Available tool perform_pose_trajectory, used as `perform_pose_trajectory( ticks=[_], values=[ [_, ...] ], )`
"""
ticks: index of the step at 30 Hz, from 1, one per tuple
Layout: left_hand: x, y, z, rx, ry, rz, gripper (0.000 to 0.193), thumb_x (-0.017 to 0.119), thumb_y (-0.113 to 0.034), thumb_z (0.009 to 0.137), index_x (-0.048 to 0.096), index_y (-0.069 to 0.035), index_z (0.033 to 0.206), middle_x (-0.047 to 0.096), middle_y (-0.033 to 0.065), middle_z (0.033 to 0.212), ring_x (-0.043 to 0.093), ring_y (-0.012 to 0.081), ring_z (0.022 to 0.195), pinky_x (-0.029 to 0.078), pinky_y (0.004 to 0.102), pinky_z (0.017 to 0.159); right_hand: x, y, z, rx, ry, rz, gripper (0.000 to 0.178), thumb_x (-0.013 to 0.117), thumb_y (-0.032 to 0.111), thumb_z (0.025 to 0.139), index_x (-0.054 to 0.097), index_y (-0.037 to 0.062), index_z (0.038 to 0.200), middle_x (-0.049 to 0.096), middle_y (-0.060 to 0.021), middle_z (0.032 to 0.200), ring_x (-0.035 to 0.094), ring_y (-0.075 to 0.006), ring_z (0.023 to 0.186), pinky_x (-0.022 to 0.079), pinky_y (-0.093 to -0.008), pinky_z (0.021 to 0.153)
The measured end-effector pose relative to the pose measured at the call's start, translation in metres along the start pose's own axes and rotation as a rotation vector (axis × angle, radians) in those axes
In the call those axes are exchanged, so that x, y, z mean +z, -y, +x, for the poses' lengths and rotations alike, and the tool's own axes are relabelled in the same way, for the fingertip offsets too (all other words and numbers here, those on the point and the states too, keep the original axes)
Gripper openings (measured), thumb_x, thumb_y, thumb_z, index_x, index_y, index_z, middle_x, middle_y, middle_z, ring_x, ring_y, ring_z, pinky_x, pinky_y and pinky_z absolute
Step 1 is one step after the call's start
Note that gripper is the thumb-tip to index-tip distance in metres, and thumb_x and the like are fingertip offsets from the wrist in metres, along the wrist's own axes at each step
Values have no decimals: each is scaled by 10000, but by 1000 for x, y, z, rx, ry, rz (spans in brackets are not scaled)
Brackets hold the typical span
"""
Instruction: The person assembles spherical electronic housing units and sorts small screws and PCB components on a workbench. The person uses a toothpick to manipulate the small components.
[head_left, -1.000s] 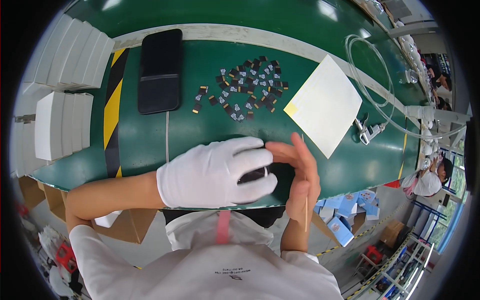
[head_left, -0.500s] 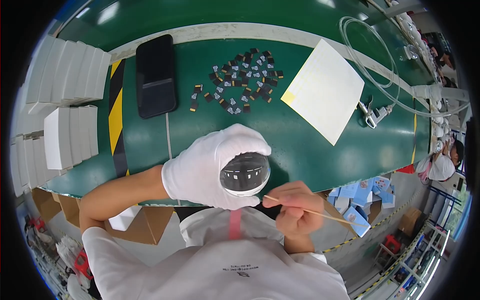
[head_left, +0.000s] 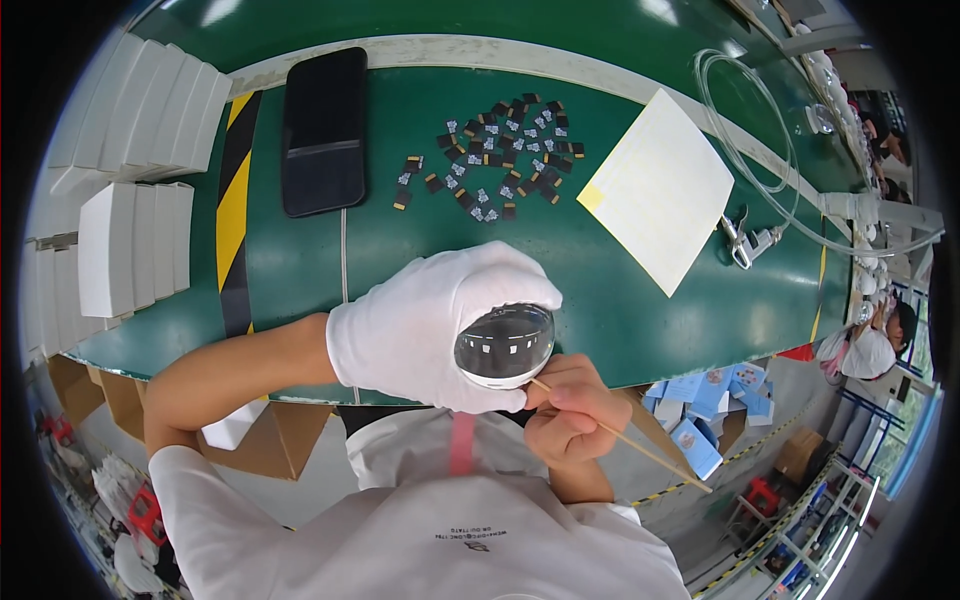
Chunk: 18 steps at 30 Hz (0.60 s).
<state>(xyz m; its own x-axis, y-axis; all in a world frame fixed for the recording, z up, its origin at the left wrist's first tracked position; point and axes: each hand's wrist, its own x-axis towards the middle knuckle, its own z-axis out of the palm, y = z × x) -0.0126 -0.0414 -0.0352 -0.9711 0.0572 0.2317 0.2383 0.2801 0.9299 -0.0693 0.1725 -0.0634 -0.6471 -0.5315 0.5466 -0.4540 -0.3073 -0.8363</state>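
My left hand (head_left: 420,325), in a white glove, is closed around a dome camera (head_left: 506,343) with a shiny dark dome and a white base. Bare-skinned, my right hand (head_left: 577,408) pinches a thin wooden stick (head_left: 650,452). The stick's upper tip meets the lower rim of the dome camera, near the gloved fingertips; whether it goes into an opening there I cannot tell. Beyond my hands, many small black memory cards (head_left: 497,158) with gold ends lie loosely spread on the green bench (head_left: 430,240).
Left of the cards lies a black phone (head_left: 325,135). White boxes (head_left: 135,250) stand stacked at the left. A pale paper sheet (head_left: 660,195) and an air blow gun (head_left: 748,240) with a clear hose (head_left: 790,190) are at the right. Blue-white boxes (head_left: 700,410) fill a carton below.
My right hand has moved left and slightly up, bringing the stick's tip to the dome camera's lower rim. The left hand still holds the camera. The whole view has shifted slightly.
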Motion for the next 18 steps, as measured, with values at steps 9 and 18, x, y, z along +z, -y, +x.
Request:
perform_pose_trajectory(
  ticks=[9, 18],
  values=[
    [1, 2, -1, 27, -7, 6, 829, 991, -256, 626, 572, -91, 1323, 623, 136, 1286, 632, 344, 1089, 536, 429, 902, -4, -1, 9, -161, 106, -143, 187, 601, 36, 991, 675, -72, 859, 676, -142, 812, 648, -303, 668, 527, -355, 552],
    [2, 2, -2, 69, -33, 34, 829, 990, -254, 636, 566, -89, 1330, 622, 140, 1282, 628, 348, 1093, 530, 424, 903, -12, 9, 3, -223, 55, -147, 232, 544, 226, 1101, 533, -6, 1108, 695, -134, 819, 629, -237, 647, 539, -337, 551]
  ],
)
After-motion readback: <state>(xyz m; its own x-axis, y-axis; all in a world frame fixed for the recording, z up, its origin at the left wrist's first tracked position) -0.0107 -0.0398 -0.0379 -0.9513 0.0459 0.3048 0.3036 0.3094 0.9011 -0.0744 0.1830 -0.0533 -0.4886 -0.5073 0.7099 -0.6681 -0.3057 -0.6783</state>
